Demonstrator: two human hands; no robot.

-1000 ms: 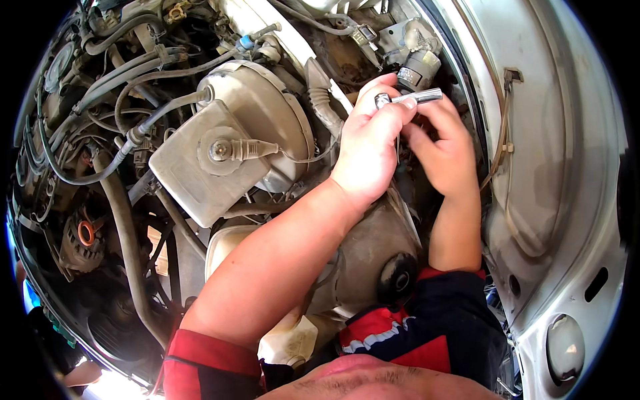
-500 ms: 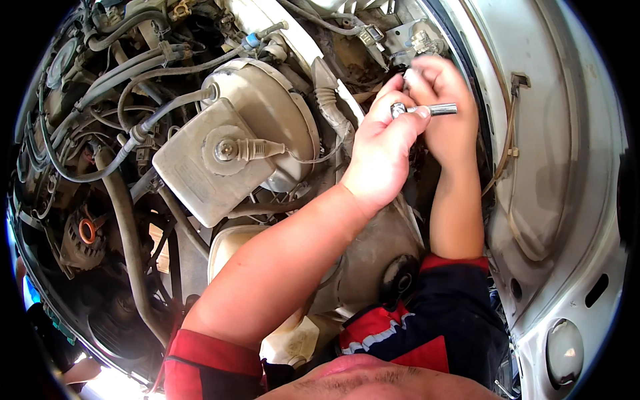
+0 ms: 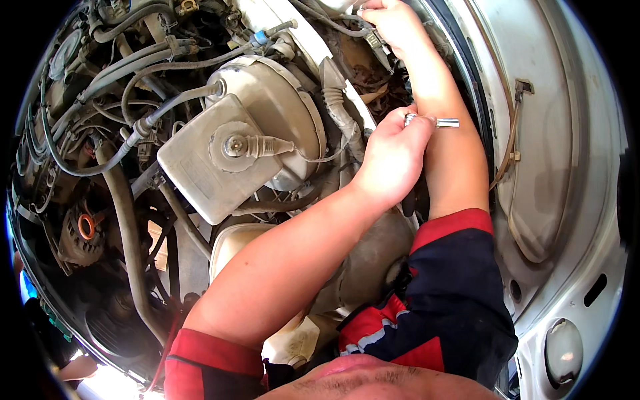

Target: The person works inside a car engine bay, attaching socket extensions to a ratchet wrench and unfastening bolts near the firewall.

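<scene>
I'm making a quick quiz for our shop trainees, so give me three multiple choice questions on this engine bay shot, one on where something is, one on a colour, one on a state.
1. Where is the right hand?
A. Deep at the top of the bay, beside the fender edge
B. On the orange cap
C. On the headlight

2. What colour is the round cap at the left of the bay?
A. Blue
B. Orange
C. White

3. What is the left hand doing?
A. Lying open
B. Closed around a metal tool
C. Pressing the grey box

Answers: 1 A, the arm reaches up along the fender. 2 B, it shows bright orange. 3 B, the fingers wrap the shiny shaft.
</scene>
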